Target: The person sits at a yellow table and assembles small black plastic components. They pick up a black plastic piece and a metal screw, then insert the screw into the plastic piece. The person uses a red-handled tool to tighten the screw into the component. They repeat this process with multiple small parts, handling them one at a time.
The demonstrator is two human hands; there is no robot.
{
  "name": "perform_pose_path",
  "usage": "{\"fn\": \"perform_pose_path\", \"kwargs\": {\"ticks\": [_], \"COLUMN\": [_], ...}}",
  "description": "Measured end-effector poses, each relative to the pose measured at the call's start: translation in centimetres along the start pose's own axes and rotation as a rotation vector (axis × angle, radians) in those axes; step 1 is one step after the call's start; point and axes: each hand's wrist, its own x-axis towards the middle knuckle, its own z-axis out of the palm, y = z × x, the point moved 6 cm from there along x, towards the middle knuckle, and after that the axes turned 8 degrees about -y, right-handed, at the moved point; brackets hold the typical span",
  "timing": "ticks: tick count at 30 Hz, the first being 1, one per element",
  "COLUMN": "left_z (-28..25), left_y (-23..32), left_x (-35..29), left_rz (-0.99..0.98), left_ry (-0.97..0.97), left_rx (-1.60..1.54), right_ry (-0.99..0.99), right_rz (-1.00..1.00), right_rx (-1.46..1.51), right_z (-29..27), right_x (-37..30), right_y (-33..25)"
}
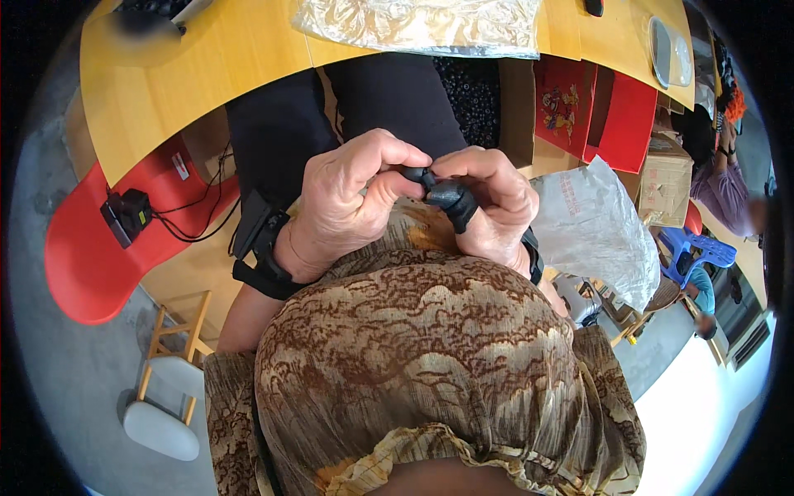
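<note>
Your left hand [343, 186] is pinching a small black part [415, 174] between thumb and forefinger, out in front of your body. Your right hand [496, 202] is coming to meet it from three o'clock, with the forefinger and the thumb, which is wearing a black thumb cover [457, 208], touching or nearly touching the part's right end; whether they are gripping it, you cannot tell, because the fingertips are hiding the contact.

To be handling it well, you should probably be holding the left pinch steady while the right fingertips are doing the fine work. Light, even pressure is likely serving you best, as a smooth little piece could be slipping, and turning the part toward you would be exposing the meeting point.

From your hands, an open carton of small black pieces [467, 95] is sitting at one o'clock and a clear plastic bag [413, 23] is lying on the wooden table [190, 74] at twelve.

As for markings, a red box [558, 103] at two o'clock is showing a printed picture, a translucent plastic bag [600, 227] between three and four is bearing red print, a cardboard box [666, 178] at three is carrying faint print, and a white label [179, 165] is sitting at nine
</note>
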Motion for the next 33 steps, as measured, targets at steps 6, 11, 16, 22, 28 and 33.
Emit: {"fn": "perform_pose_path", "kwargs": {"ticks": [6,11,16,22,28,33], "left_z": [0.1,0.2,0.3,0.5,0.6,0.6], "left_y": [-0.8,-1.4,-1.4,-2.0,-1.4,-1.6], "left_x": [-0.9,-0.7,-0.8,-1.4,-1.4,-1.4], "left_rz": [-0.142,-0.169,-0.133,-0.234,-0.252,-0.24], "left_ry": [0.03,0.024,-0.018,-0.027,-0.026,-0.015], "left_rx": [-0.294,-0.374,-0.34,-0.425,-0.507,-0.462], "right_ry": [0.033,0.036,0.0,-0.13,-0.002,-0.059], "right_rz": [-0.145,-0.221,-0.255,-0.178,-0.044,-0.103], "right_rx": [-0.229,-0.334,-0.378,-0.315,-0.156,-0.156], "right_z": [0.2,0.1,0.3,0.2,0.1,0.0], "right_x": [0.3,0.7,0.6,1.0,0.2,0.7], "right_y": [-1.9,-2.0,-2.3,-2.1,-1.4,-1.6]}}
